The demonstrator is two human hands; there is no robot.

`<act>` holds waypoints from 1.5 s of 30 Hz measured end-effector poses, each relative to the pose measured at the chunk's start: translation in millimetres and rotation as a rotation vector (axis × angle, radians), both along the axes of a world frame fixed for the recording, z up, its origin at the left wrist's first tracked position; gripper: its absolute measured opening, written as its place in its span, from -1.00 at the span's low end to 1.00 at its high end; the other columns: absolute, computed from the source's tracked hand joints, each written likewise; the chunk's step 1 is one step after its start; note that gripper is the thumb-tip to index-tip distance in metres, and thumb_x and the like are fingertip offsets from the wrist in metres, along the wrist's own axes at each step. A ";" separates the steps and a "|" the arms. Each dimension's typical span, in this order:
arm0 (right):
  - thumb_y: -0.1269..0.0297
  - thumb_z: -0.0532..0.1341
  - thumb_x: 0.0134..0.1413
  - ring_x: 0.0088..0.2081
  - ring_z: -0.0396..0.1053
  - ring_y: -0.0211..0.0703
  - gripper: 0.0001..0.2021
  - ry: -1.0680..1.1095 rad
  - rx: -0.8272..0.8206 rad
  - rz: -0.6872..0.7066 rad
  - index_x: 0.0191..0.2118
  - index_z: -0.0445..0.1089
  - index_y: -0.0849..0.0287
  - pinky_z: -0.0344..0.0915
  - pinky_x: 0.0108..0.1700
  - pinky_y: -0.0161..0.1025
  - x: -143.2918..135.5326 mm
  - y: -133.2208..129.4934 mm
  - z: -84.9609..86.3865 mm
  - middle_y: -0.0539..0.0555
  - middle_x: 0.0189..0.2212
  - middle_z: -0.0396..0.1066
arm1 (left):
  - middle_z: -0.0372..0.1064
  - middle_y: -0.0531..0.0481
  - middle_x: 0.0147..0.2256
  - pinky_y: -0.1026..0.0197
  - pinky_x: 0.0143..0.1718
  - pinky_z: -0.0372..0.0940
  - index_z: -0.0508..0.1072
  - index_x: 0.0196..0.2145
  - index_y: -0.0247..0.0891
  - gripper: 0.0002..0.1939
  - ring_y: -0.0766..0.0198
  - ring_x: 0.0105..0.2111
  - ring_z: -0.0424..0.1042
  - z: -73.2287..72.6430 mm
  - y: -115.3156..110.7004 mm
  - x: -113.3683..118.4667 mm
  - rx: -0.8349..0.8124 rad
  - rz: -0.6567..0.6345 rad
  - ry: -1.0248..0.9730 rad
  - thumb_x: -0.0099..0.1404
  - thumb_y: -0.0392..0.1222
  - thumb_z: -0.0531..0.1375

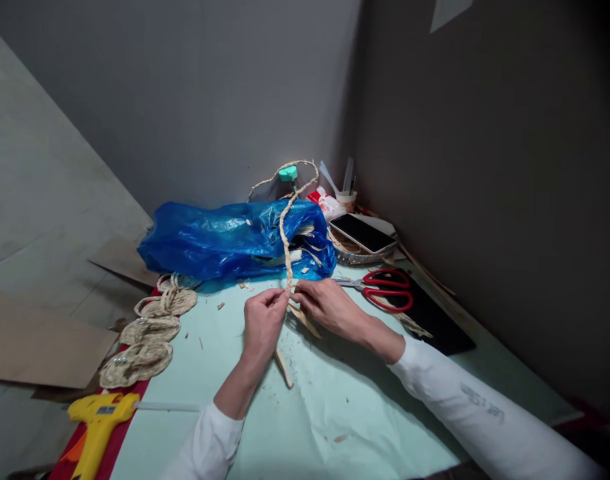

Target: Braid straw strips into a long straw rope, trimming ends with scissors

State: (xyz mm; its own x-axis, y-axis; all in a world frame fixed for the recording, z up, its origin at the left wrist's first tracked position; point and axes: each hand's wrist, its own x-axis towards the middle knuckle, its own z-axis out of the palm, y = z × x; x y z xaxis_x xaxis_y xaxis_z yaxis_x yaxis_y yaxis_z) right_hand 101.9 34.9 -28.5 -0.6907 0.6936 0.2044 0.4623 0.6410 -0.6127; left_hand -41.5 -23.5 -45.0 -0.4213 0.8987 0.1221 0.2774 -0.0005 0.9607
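Note:
A pale braided straw cord (285,230) runs from my fingers up over a blue plastic bag (209,240) and loops behind it. My left hand (265,320) pinches the cord's near end between thumb and fingers. Close beside it, my right hand (329,303) is closed on the same end, its fingertips nearly meeting the left ones. Loose flat strands (283,369) hang below the two hands over the table. Red-handled scissors (387,290) lie just beyond my right wrist, blades pointing toward the hand.
Several woven straw pieces (137,365) line the left edge, with a yellow glue gun (102,427) in front. At the back right, a phone (363,233) rests on a round basket (352,257). A black board (435,320) lies under the scissors. Walls (465,133) close off the back and right.

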 end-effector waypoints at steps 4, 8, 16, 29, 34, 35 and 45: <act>0.36 0.05 0.24 -0.49 0.17 -0.31 -0.78 0.095 -0.027 0.065 -0.43 0.31 0.24 -0.04 -0.41 -0.33 -2.7 -4.2 -2.6 0.01 -0.52 0.34 | 0.33 0.07 -0.57 0.32 -0.45 0.13 0.52 -0.46 -0.33 -0.79 0.34 -0.51 0.24 -4.8 -0.2 3.0 0.014 0.035 -0.068 0.11 -0.09 0.25; 0.27 0.06 0.23 -0.52 0.14 -0.33 -0.69 0.146 -0.153 0.096 -0.53 0.28 0.24 -0.04 -0.43 -0.33 1.1 1.2 1.3 -0.04 -0.60 0.26 | 0.17 0.16 -0.64 0.37 -0.61 -0.05 0.43 -0.48 -0.32 -0.75 0.46 -0.64 0.05 -4.2 0.1 2.7 -0.059 -0.053 -0.251 0.11 -0.05 0.27; 0.01 0.17 0.08 -0.58 0.00 -0.36 -0.64 0.531 -0.564 -0.035 -0.54 0.22 0.20 -0.04 -0.50 -0.35 9.0 27.0 -4.4 -0.13 -0.64 0.07 | 0.17 0.16 -0.61 0.36 -0.65 -0.15 0.42 -0.41 -0.32 -0.71 0.51 -0.68 -0.03 -4.0 -2.2 18.2 -0.164 -0.298 -0.321 0.14 0.00 0.27; 0.25 0.13 0.13 -0.45 0.24 -0.28 -0.75 0.589 -0.301 -0.457 -0.52 0.36 0.21 0.08 -0.37 -0.35 7.4 37.2 -22.2 -0.05 -0.57 0.31 | 0.26 0.07 -0.56 0.34 -0.58 -0.05 0.49 -0.42 -0.32 -0.64 0.39 -0.58 0.11 -11.2 29.6 26.7 -0.203 -0.331 -0.089 0.04 0.07 0.29; 0.25 0.13 0.17 -0.45 0.24 -0.30 -0.73 0.456 -0.246 -0.419 -0.52 0.36 0.21 0.05 -0.39 -0.37 3.9 35.2 -20.6 -0.06 -0.57 0.32 | -0.10 0.24 -0.66 0.37 -0.63 -0.23 0.43 -0.39 -0.31 -0.51 0.48 -0.65 -0.15 -17.4 27.3 23.6 -0.293 -0.338 -0.234 -0.07 0.18 0.35; 0.23 0.12 0.19 -0.46 0.23 -0.30 -0.70 0.417 -0.228 -0.392 -0.54 0.35 0.21 0.05 -0.39 -0.37 5.2 36.0 -17.1 -0.06 -0.59 0.32 | -0.13 0.25 -0.66 0.37 -0.64 -0.25 0.41 -0.40 -0.31 -0.50 0.49 -0.66 -0.18 -17.1 25.5 24.2 -0.309 -0.336 -0.258 -0.09 0.20 0.35; 0.39 -0.04 0.31 -0.18 0.45 -0.06 -0.69 -0.298 0.270 -0.993 0.00 0.37 0.31 0.23 -0.19 -0.28 120.3 61.3 40.3 0.30 -0.19 0.49 | -0.01 0.21 -0.65 0.43 -0.64 -0.19 0.46 -0.43 -0.37 -0.48 0.53 -0.64 -0.11 4.6 5.6 14.9 -0.245 -0.161 -0.357 -0.20 0.13 0.43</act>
State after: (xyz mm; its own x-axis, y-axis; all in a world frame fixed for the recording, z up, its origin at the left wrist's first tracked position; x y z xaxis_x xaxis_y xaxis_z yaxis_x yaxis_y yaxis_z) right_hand 222.2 96.2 11.8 0.1101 0.9297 0.3514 0.9591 -0.0066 -0.2831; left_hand -26.6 -17.9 -40.4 -0.2506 0.9406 -0.2293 -0.0563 0.2222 0.9734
